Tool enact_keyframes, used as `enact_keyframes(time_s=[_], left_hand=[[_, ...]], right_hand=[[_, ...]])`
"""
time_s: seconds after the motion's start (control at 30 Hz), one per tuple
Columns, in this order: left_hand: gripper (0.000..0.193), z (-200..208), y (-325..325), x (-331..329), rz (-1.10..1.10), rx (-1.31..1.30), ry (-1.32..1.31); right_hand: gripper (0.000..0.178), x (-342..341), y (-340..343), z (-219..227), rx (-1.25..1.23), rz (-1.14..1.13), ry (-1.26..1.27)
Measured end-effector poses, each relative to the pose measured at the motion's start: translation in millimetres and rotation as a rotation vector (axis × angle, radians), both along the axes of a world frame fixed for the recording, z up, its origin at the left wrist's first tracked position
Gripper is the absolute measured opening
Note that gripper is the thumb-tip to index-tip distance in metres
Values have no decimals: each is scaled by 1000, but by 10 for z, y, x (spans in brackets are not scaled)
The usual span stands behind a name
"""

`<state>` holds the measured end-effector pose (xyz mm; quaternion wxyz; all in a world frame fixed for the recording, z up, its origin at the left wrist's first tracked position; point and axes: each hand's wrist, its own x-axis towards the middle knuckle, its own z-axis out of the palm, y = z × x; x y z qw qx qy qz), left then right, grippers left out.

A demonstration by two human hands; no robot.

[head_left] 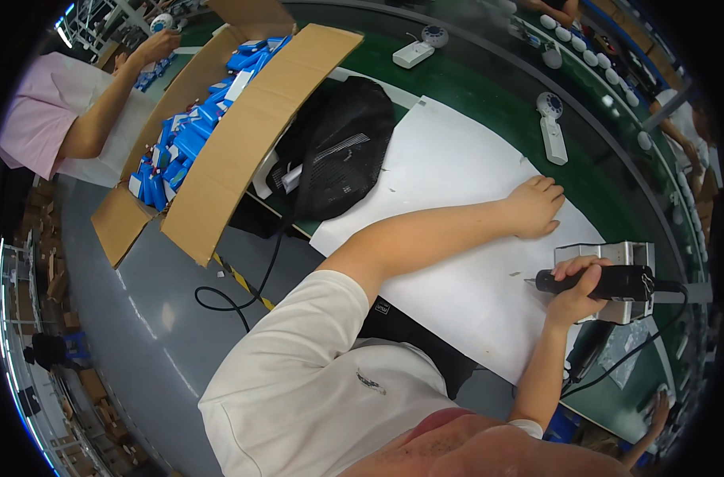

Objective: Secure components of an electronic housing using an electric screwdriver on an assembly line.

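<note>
My right hand (575, 296) grips a black corded electric screwdriver (628, 283), held level with its thin bit pointing left. The screwdriver lies across a light metal holder (642, 256) at the right side of the bench. My left hand (534, 208) lies palm down near the far edge of a white sheet (457, 175), its fingers stretched forward and slightly bent, holding nothing. Beyond that hand, a white device with a round, dark-ringed head (553, 141) lies on the green bench. A similar white device (414, 53) lies farther left.
An open cardboard box (255, 131) full of blue packs (189, 141) stands at left, beside a black mesh bag (342, 151). Across from it is a co-worker's arm (100, 115). A black cable (628, 350) trails at right near a clear plastic bag (626, 367). Round white parts line the far conveyor.
</note>
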<state>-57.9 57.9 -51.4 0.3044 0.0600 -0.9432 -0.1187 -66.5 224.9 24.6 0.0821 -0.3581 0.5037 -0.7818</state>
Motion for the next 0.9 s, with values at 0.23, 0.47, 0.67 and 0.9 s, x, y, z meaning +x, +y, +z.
enact_keyframes(time_s=[0.23,0.47,0.67,0.9], left_hand=[[37,-66,-109,-114,-69,206,198],[37,-8,-257,-116,-19,107,-14],[37,0,-297,-129,34,82,-92],[38,38,-327,-136,18,89,-116]], right_hand=[[16,-55,58,-43,99,-97,-46],[18,-85,19,-40,13,-47,27],[20,20,-35,-4,-2,-9,118],[24,-66,-3,-94,-7,-9,266]])
